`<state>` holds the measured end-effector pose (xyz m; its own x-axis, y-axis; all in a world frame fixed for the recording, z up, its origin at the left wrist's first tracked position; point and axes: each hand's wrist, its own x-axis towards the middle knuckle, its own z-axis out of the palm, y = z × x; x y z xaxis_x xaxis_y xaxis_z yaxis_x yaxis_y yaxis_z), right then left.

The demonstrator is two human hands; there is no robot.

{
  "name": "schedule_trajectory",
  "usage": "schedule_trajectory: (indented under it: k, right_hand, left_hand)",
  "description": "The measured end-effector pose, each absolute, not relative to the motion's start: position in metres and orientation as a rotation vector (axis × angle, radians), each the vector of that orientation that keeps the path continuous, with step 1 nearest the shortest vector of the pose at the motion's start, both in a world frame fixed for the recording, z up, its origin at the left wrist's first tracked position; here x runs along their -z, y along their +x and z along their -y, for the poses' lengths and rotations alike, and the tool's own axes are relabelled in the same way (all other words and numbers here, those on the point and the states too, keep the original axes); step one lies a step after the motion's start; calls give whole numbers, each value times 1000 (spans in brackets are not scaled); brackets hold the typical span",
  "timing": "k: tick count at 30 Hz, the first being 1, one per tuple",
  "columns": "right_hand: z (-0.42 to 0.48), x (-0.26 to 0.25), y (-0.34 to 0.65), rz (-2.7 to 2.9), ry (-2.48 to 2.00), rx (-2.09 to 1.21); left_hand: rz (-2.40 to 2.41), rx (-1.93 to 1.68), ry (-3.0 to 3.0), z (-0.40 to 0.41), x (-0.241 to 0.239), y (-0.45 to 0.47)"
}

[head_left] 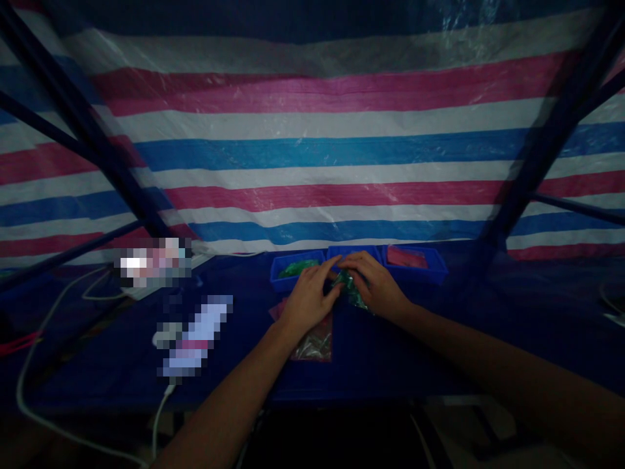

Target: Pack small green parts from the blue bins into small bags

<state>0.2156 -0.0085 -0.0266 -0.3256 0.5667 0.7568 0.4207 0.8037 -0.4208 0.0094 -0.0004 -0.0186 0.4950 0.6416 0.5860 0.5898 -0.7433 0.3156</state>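
Observation:
My left hand (311,291) and my right hand (378,284) meet over the blue table, fingers curled in toward each other. Between them is a shiny green plastic packet (355,294), partly hidden by the fingers. Both hands appear to grip it, the right from above and the left at its near-left edge. Under my left wrist lies a clear plastic bag (315,348) with a pinkish edge. Just beyond the hands stand small blue bins: the left bin (280,284) holds green packets (297,268), and the right bin (438,268) holds flat reddish packets (406,256).
A middle blue bin (352,250) is mostly hidden behind my hands. To the left lie a phone (198,339) with a white cable (156,423), a roundish pale object (167,335) and a blurred-out lit item (153,262). A striped tarp (322,153) hangs behind, between dark posts.

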Motion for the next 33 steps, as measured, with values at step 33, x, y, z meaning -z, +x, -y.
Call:
schedule_trajectory:
  k: [33]
  right_hand:
    - [4,34,221,1391,-830,-923]
  left_hand:
    - [-951,-1503,2452,8,1,11]
